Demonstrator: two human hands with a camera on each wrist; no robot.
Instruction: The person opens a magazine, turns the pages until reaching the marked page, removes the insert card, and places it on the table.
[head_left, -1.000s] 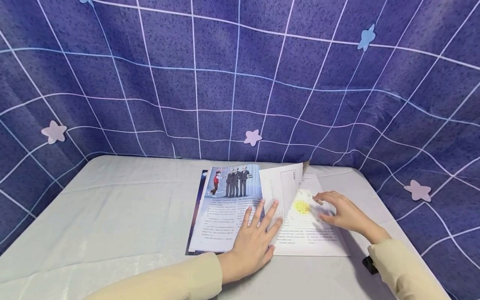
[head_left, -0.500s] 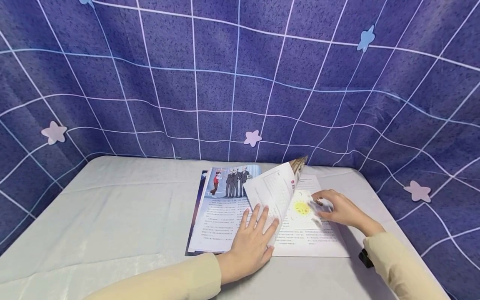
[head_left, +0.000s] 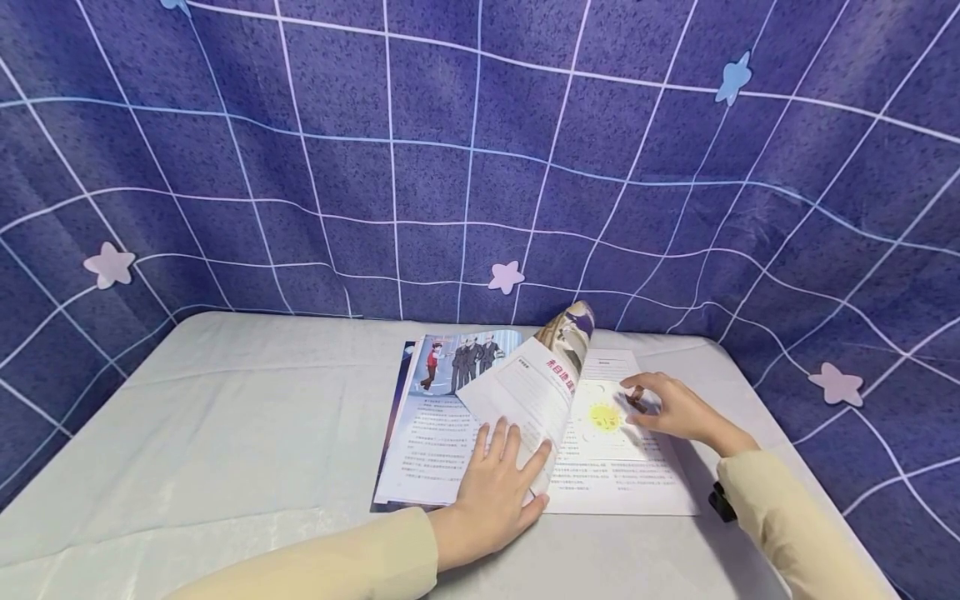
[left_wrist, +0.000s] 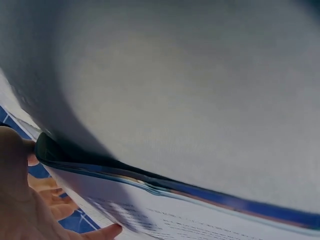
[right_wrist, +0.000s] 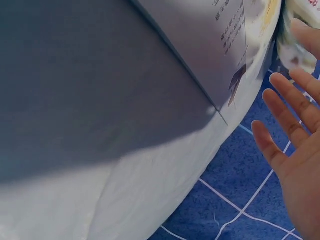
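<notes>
An open magazine (head_left: 442, 454) lies on the bed-like surface, its left page showing a figure in red beside several figures in suits. A lifted leaf (head_left: 517, 387) curls leftward over it, showing red title characters and a coloured picture on its curled part. My left hand (head_left: 491, 492) rests with extended, spread fingers at the leaf's lower part, near the spine. Over the right page (head_left: 622, 487), beside a printed yellow sun (head_left: 603, 417), hovers my right hand (head_left: 678, 412). In the right wrist view its fingers (right_wrist: 282, 102) are spread and hold nothing.
Pale grey cloth (head_left: 225, 433) covers the surface under the magazine. Behind and to the right hangs a purple-blue curtain (head_left: 435, 183) with a grid and stars. A small black device (head_left: 722, 502) sits at the right wrist.
The leaf has curled further left, exposing its red title and more of the coloured picture. My right hand has shifted slightly left. The left hand has slid slightly left.
</notes>
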